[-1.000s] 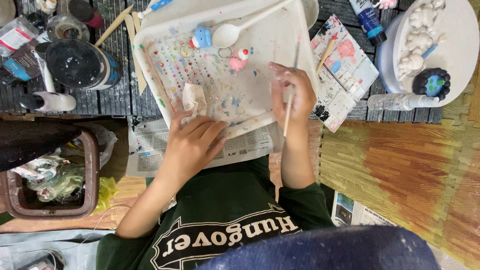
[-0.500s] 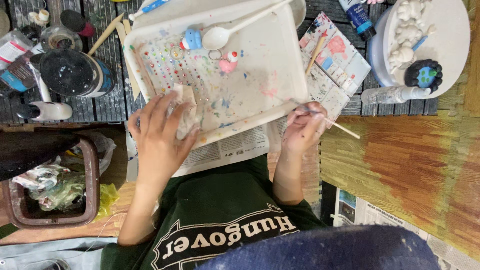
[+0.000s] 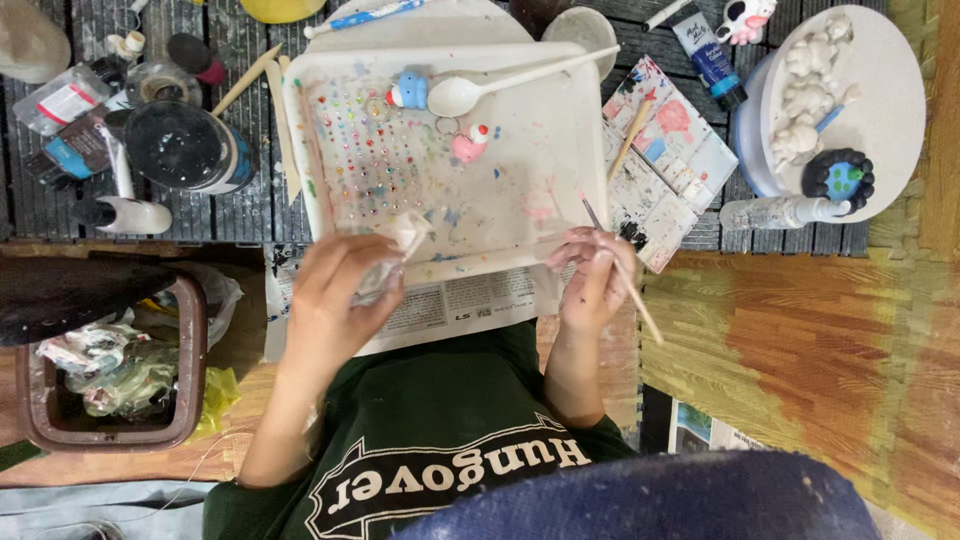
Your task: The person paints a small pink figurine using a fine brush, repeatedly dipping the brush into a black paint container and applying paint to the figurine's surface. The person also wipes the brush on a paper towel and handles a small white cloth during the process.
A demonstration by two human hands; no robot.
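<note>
At the near rim of the paint-flecked white plastic tray, a crumpled translucent wrapper is pinched by the left hand, and a thin wooden-handled brush by the right hand, above newspaper on slatted boards.

left hand gripping what looks like a crumpled tissue at white tray, right hand pinching thin paintbrush

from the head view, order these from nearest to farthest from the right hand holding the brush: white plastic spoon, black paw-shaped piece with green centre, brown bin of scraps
From the right hand:
1. White plastic spoon, up on the white tray, toward the left hand's side.
2. Black paw-shaped piece with green centre, out on the round white board.
3. Brown bin of scraps, far across, beyond the left hand.
</note>
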